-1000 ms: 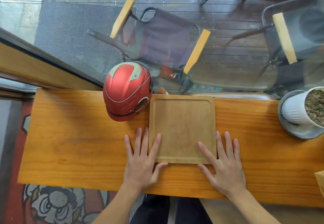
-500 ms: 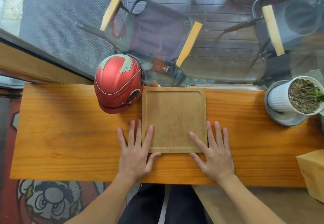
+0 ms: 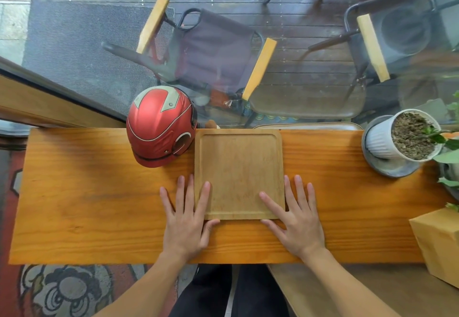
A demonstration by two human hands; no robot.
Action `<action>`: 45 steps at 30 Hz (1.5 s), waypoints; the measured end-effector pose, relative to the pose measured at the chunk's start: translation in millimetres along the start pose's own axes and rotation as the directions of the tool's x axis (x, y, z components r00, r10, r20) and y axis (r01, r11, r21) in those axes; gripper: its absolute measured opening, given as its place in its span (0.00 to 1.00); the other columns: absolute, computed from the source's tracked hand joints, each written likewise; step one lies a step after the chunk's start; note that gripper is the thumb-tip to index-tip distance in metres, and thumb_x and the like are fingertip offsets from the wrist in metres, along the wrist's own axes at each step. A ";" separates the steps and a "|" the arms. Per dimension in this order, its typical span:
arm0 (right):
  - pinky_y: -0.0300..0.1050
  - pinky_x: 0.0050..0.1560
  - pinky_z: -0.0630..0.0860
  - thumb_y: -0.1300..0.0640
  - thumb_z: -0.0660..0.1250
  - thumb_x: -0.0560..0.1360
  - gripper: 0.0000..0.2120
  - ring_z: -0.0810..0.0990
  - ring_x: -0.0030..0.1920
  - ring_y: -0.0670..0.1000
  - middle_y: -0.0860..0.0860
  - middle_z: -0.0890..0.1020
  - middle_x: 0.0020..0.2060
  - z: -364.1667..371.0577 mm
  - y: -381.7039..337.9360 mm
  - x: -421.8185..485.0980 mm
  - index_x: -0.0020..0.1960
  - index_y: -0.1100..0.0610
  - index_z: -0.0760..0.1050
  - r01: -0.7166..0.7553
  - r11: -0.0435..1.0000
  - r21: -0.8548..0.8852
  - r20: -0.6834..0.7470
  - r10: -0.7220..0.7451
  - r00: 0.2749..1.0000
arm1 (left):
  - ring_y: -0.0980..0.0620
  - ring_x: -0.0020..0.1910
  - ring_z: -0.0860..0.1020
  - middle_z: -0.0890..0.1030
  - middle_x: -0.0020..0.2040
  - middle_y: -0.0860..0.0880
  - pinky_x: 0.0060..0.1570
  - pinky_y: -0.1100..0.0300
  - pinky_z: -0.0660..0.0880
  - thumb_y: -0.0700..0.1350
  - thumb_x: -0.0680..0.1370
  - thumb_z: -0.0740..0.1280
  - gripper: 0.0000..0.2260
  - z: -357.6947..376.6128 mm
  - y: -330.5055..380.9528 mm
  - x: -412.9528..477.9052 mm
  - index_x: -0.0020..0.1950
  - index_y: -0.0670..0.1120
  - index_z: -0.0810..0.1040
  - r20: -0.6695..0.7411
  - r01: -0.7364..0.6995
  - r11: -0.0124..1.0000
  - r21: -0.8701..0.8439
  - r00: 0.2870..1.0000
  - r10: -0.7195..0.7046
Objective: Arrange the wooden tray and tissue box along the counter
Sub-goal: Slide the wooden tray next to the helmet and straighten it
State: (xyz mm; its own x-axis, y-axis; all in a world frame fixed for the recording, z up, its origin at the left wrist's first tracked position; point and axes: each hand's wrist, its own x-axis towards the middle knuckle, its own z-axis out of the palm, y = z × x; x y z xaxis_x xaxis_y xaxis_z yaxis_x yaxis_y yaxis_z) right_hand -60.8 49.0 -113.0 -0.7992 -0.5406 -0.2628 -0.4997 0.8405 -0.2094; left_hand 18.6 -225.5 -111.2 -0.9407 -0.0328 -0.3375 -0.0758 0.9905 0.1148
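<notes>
Orange-stained wood worktop (image 3: 99, 217) ran left to right under a glass window, chairs visible beyond the pane. Square wooden tray (image 3: 238, 167) lay flat at the worktop's middle, its far edge against the window side, nothing in it. Red helmet (image 3: 160, 125) sat just left of the tray, touching or nearly touching its far-left corner; hard to say which. White ribbed plant pot (image 3: 387, 140) stood on a grey saucer (image 3: 395, 170) at the far right, well apart from the tray. Tan paper-wrapped box (image 3: 439, 244) poked in at the right edge near the worktop's front, possibly the tissue box, only partly in frame. Left hand (image 3: 186, 225) lay flat, palm down, fingers (image 3: 205, 192) spread, index over the tray's near-left rim, thumb at the near edge. Right hand (image 3: 298, 222) mirrored it at the near-right corner, index on the tray, the others on the worktop. Neither hand gripped anything.
</notes>
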 end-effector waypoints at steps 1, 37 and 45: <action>0.71 0.75 0.55 0.33 0.52 0.79 0.29 0.54 0.79 0.66 0.62 0.58 0.79 -0.4 0.0 0.0 0.78 0.38 0.56 0.002 1.000 -0.005 0.005 -0.002 1.000 | 0.30 0.79 0.55 0.57 0.80 0.33 0.69 0.22 0.53 0.64 0.78 0.54 0.37 -0.2 0.0 -0.2 0.81 0.44 0.53 0.003 0.003 1.000 -0.003 1.000 -0.003; 0.71 0.76 0.54 0.35 0.49 0.80 0.32 0.54 0.80 0.62 0.57 0.59 0.79 1.7 1.3 0.1 0.80 0.48 0.52 -0.027 0.999 -0.043 0.029 0.028 0.999 | 0.33 0.80 0.54 0.58 0.79 0.33 0.71 0.25 0.51 0.61 0.79 0.55 0.35 3.7 -1.0 -2.4 0.79 0.40 0.60 -0.074 -0.001 0.997 -0.072 0.997 -0.004; 0.71 0.76 0.52 0.34 0.49 0.79 0.33 0.53 0.80 0.62 0.58 0.58 0.80 3.8 2.4 0.0 0.80 0.48 0.55 -0.016 0.999 -0.047 0.009 0.016 1.000 | 0.32 0.80 0.54 0.57 0.79 0.32 0.71 0.24 0.51 0.63 0.74 0.64 0.41 3.2 0.4 -2.6 0.80 0.41 0.60 -0.085 -0.007 1.000 -0.030 0.996 0.005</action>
State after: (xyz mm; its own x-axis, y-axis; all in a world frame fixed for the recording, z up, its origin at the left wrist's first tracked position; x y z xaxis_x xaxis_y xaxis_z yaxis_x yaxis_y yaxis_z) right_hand -60.7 50.9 -117.1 -0.8043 -0.5272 -0.2741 -0.5021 0.8497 -0.1609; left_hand 22.1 -224.5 -113.3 -0.9658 -0.0395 -0.2562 -0.0788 0.9863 0.1450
